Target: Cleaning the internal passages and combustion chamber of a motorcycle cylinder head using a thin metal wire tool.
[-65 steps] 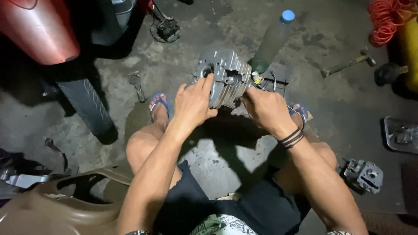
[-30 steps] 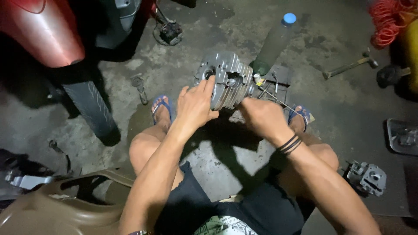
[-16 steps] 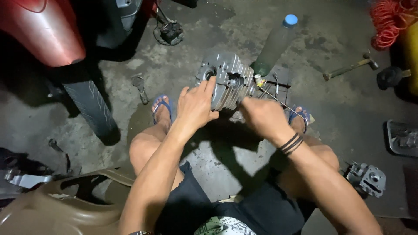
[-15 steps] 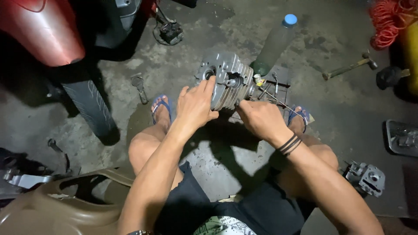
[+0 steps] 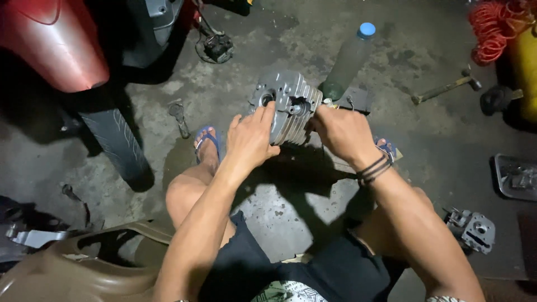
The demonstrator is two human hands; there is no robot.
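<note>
Left hand: the left hand (image 5: 251, 140) is clasped on the near face of the finned engine cylinder (image 5: 286, 106), fingers spread up over its fins — palm side hidden.
Right hand: the right hand (image 5: 342, 131) is closed at the cylinder's 3 o'clock side; a small yellowish piece shows at its fingertips, too small to identify. Dark bands circle the wrist.
Cylinder: grey metal, held above the concrete floor (image 5: 268, 212) between the knees, its lower part covered by both hands.
At 1 o'clock: a clear plastic bottle (image 5: 348, 61) with a blue cap, its base hidden behind the cylinder.
At 2 o'clock: a hammer (image 5: 447, 86) lying on the floor.
At 4 o'clock: a smaller grey engine part (image 5: 472, 229) — detail unclear.
At 10 o'clock: a red motorcycle body (image 5: 53, 42), cut off by the frame, with a dark tyre (image 5: 114, 140) below.
Feet: blue sandals (image 5: 206, 137), the right one mostly hidden.
</note>
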